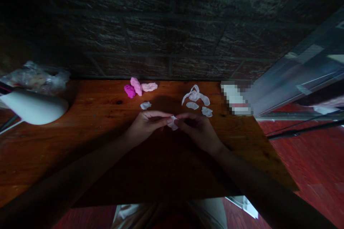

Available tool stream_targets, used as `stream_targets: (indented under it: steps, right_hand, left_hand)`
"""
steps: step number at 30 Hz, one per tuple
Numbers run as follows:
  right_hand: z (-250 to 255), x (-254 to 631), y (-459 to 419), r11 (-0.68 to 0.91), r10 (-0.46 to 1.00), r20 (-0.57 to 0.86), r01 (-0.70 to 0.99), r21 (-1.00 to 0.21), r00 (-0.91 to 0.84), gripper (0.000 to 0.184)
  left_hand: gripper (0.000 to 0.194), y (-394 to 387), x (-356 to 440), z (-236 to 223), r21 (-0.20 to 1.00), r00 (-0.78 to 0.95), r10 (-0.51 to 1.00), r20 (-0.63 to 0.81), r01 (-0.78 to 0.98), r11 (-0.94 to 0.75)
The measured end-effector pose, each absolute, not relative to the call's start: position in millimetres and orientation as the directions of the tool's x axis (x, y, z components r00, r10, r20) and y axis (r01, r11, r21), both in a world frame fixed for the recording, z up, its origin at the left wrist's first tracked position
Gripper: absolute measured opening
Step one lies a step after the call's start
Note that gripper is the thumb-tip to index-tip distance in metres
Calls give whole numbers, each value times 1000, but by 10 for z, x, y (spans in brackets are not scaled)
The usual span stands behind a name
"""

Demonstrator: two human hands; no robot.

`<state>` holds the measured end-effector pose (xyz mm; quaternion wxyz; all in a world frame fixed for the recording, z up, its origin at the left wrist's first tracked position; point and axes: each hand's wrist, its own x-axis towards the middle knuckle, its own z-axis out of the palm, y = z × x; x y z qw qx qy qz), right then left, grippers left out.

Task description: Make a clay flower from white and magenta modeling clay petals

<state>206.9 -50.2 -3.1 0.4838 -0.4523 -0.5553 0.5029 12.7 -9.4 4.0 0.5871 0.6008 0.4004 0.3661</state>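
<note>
Between my two hands, above the wooden table (pixel 102 125), is a small, thin white piece (pixel 173 123), whose material I cannot make out. The fingertips of my left hand (pixel 150 121) pinch its left side. My right hand (pixel 197 127) pinches the right side with thumb and index finger. Just beyond my left hand lies a similar white piece (pixel 146 105). Past my right hand are a flat white oval piece (pixel 192 105), a crumpled white piece (pixel 206 111) and a curled white strip (pixel 204 99).
Crumpled pink pieces (pixel 136 86) and a magenta piece (pixel 130 91) lie near the dark brick wall (pixel 150 35). At left stand a white rounded object (pixel 40 109) and clear plastic wrapping (pixel 51 78). A pixelated white object (pixel 235 98) sits at the right, near the table's right edge.
</note>
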Motion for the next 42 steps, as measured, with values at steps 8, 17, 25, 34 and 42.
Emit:
stream_targets:
  steps: [8,17,25,34,42]
  right_hand:
    - [-42,2085,-494,41,985,43,-19,-999,-169,16]
    - [-30,2085,-497,44,986,41,13,-999,-159,18]
    - [-72,2063,-496,29,992,34,-40,-999,-121,24]
    - [-48,2094,-485,19,988,27,-58,-998,-150,28]
    - [-59,2127,-466,42,991,48,-50,-998,-121,24]
  left_hand:
    - [25,-67,102,21,999,459,888,11,23,-25]
    - [14,-81,102,42,983,457,885,89,104,-152]
    - [14,-52,87,44,988,554,832,-22,138,-66]
    - [20,-88,101,79,985,522,853,-15,153,-76]
    - [28,-115,117,40,963,515,857,-15,237,-126]
